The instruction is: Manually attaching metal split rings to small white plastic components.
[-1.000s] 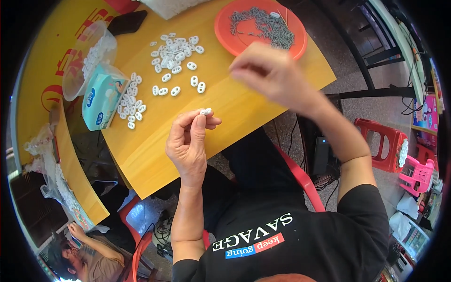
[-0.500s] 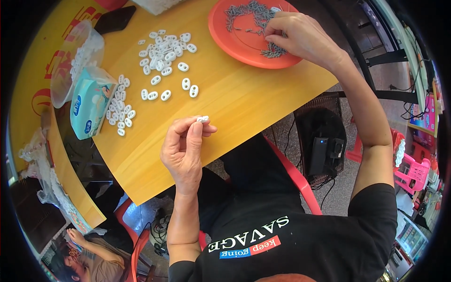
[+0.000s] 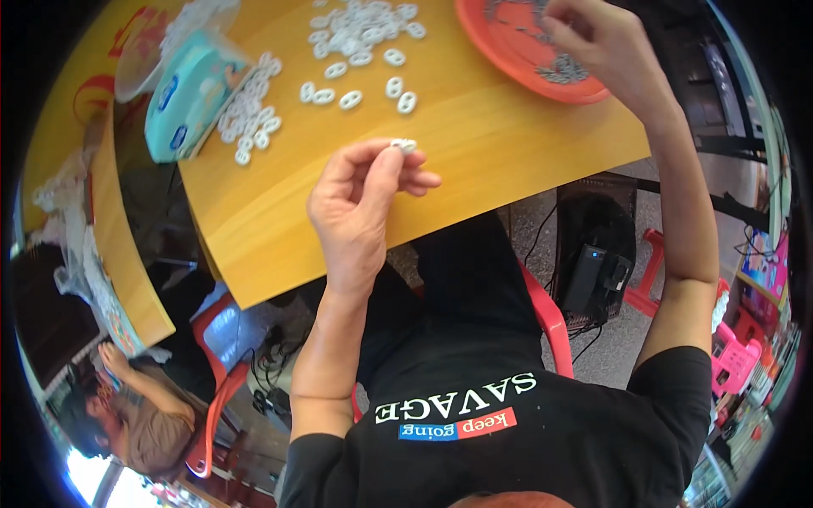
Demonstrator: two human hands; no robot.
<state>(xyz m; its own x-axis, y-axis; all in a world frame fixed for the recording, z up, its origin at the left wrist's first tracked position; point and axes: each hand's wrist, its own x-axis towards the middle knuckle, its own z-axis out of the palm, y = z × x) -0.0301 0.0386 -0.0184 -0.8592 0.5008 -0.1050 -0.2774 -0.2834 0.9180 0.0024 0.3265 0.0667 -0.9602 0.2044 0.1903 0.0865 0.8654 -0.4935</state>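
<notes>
My left hand (image 3: 360, 195) is raised above the near part of the table, thumb and forefinger pinched on a small white oval plastic piece (image 3: 404, 146). Its other fingers are loosely curled. Over the red plate (image 3: 508, 59) at the far right is my right hand (image 3: 605, 51), slightly blurred, with its fingers drawn together. What those fingertips hold, if anything, cannot be made out. Small grey screws (image 3: 563, 69) lie on the plate beside and below that hand. Beyond my left hand, more white two-holed oval pieces (image 3: 360, 34) form a loose pile, several of them scattered nearer.
A second group of white pieces (image 3: 250, 118) lies by a teal tissue pack (image 3: 182, 102). Behind the pack stands a clear tub (image 3: 140, 68) with white pieces. The wooden table's (image 3: 279, 229) near edge runs before my lap. Another person (image 3: 140, 415) is at lower left.
The whole view has shifted, so table and plate appear higher and farther right. My right fingers have lifted a little from the screws. My left hand keeps its pinch on the white piece.
</notes>
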